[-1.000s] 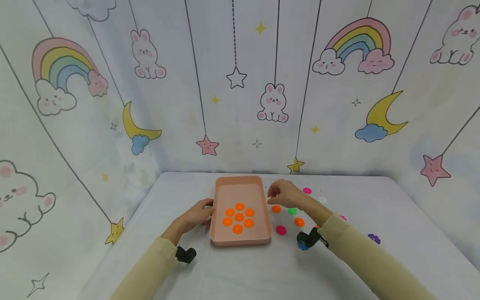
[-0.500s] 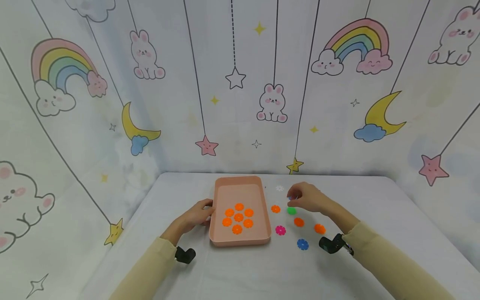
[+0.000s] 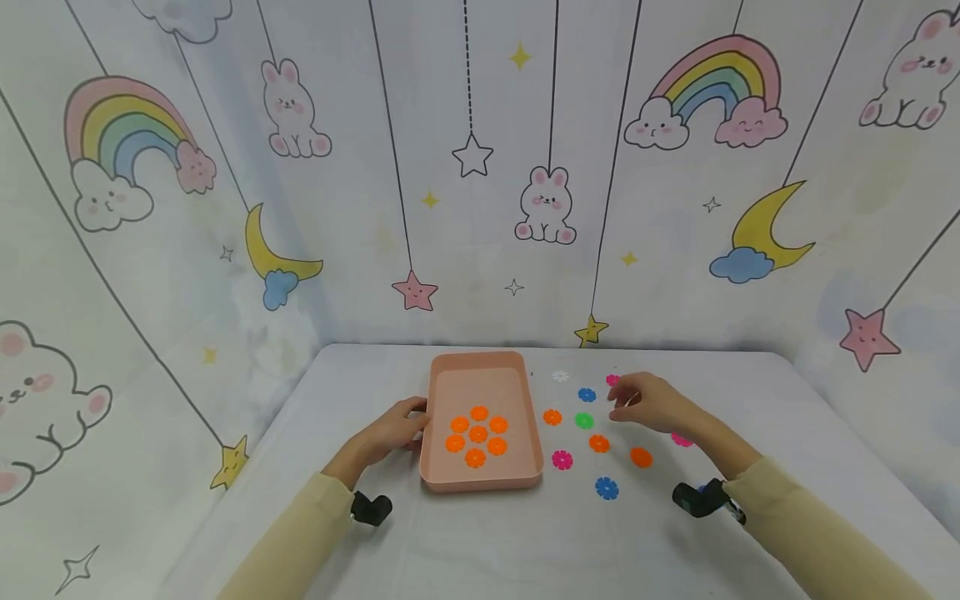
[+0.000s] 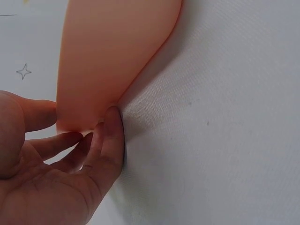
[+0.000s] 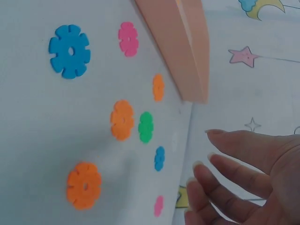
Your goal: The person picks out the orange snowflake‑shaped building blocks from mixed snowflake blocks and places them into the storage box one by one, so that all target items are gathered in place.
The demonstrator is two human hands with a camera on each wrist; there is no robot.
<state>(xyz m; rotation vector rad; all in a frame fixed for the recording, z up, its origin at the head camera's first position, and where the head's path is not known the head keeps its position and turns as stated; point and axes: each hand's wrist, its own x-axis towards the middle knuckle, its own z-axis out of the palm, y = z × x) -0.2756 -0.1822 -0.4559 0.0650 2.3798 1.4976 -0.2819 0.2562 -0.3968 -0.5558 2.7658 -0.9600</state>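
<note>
My left hand (image 3: 395, 426) holds the left side of a shallow peach tray (image 3: 480, 383). In the left wrist view the thumb is at the tray's rim and the fingers curl by its lower edge. Several orange notched plastic discs (image 3: 477, 434) lie in a flower pattern inside the tray. My right hand (image 3: 651, 402) hovers right of the tray with loosely bent fingers and nothing between them. Near it lie a green disc (image 3: 584, 421), a blue disc (image 3: 587, 395), an orange disc (image 3: 599, 443) and a pink disc (image 3: 612, 380), partly behind the fingers.
On the white-covered table (image 3: 465, 542), more discs are scattered right of the tray: a white disc (image 3: 560, 377), a magenta disc (image 3: 562, 460) and a larger-looking blue disc (image 3: 607, 488). My right forearm partly covers another pink disc (image 3: 682, 439). A patterned cloth backdrop (image 3: 480, 250) stands behind.
My right hand has moved rightward from beside the tray's right edge, past the green disc, uncovering the white and blue discs. The left hand and tray have stayed in place.
</note>
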